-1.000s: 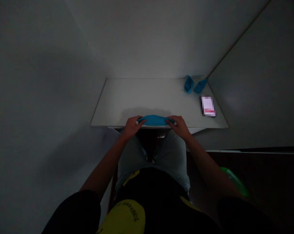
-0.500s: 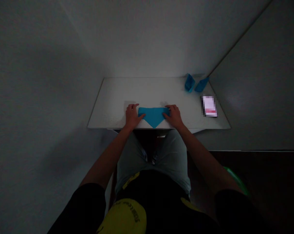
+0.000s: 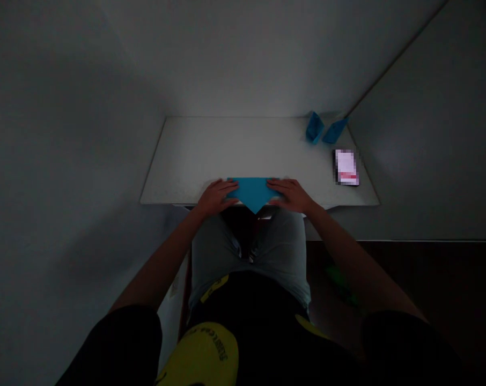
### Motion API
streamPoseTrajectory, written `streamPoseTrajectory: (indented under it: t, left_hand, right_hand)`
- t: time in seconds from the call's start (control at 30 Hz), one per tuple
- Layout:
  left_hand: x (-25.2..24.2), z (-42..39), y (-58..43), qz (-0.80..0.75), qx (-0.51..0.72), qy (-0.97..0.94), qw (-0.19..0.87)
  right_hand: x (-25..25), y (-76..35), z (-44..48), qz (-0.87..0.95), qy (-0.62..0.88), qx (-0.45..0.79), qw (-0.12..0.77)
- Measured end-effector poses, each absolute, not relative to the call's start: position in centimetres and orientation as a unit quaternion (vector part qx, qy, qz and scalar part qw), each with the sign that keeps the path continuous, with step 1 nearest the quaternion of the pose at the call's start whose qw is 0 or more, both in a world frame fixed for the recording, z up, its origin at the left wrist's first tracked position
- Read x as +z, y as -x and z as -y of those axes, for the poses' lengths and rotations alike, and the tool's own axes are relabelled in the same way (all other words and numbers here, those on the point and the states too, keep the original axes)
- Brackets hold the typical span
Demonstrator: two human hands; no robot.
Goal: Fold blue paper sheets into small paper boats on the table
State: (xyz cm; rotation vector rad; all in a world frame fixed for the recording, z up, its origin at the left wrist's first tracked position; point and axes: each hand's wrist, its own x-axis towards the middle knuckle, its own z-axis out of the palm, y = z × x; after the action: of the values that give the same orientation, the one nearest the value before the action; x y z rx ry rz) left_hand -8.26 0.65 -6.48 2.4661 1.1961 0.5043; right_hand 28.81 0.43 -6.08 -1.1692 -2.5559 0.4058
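- My left hand (image 3: pixel 215 197) and right hand (image 3: pixel 291 194) lie flat and open, pressing a folded blue paper triangle (image 3: pixel 253 190) onto the surface (image 3: pixel 243 145).
- Far right, a blue paper boat (image 3: pixel 314 127) sits beside a second boat (image 3: pixel 334 131) (insides too dim to see).

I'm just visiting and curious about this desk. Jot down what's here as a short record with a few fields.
Left hand: flat on the left side of the blue folded paper
Right hand: flat on its right side
Paper shape: triangle, tip toward the person
Surface: white table
Far right corner: two blue paper folds
Nearby: blurred rectangular item
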Motion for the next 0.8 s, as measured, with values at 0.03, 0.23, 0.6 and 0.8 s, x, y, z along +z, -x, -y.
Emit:
streamPoseTrajectory:
  t: [0.03,0.23,0.6,0.8]
  left_hand:
    - [-6.4,-0.3,8.8,-0.409,0.169,-0.879,0.178]
    - [-5.6,-0.1,10.2,-0.379,0.135,-0.892,0.205]
    - [-4.0,-2.6,7.6,-0.417,0.154,-0.865,0.235]
    - [-4.8,-4.3,7.3,-0.489,0.146,-0.834,0.209]
  right_hand:
    - [-6.1,-29.4,-0.2,0.896,0.393,0.146,0.145]
    - [-5.5,-31.5,0.3,0.902,0.373,0.185,0.113]
    - [-5.6,-29.6,-1.5,0.871,0.389,0.221,0.203]
    - [-6.4,-29.6,-2.9,0.862,0.44,0.165,0.191]
